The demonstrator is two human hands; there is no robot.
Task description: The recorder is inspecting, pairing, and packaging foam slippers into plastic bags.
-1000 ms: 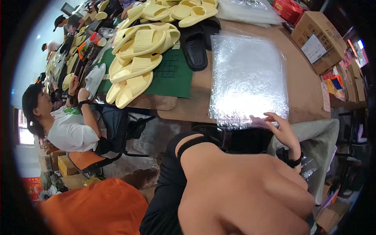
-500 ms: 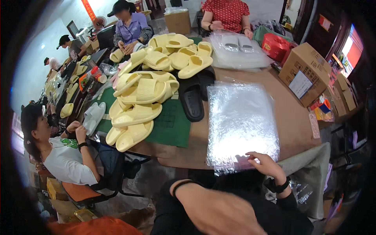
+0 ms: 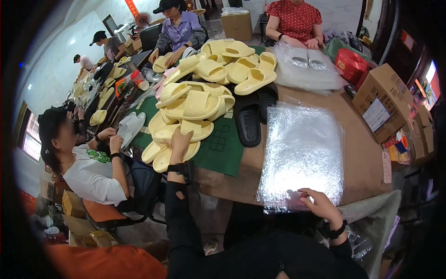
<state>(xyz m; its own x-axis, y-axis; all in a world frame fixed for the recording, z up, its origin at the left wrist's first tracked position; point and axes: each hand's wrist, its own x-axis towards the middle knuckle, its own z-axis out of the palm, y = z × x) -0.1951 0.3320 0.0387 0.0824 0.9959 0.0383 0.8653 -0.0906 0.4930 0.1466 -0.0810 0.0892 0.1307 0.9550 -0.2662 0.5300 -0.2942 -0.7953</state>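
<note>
My left hand reaches onto the near end of a heap of pale yellow slippers. Its thumb and fingers are spread against the lower slippers, and part of the fingers is hard to make out. Near the table's front edge, my right hand hovers over the lower right of a stack of clear plastic bags, fingers apart and holding nothing. Black slippers lie between the yellow heap and the bags.
A green mat lies under the slippers. Bagged white slippers rest on more plastic at the back, before a person in red. A cardboard box stands right. At left, a seated person handles white slippers.
My left hand has swung from low in front of me up and left to the yellow slippers. My right hand stays over the bags. The whole view has shifted slightly.
</note>
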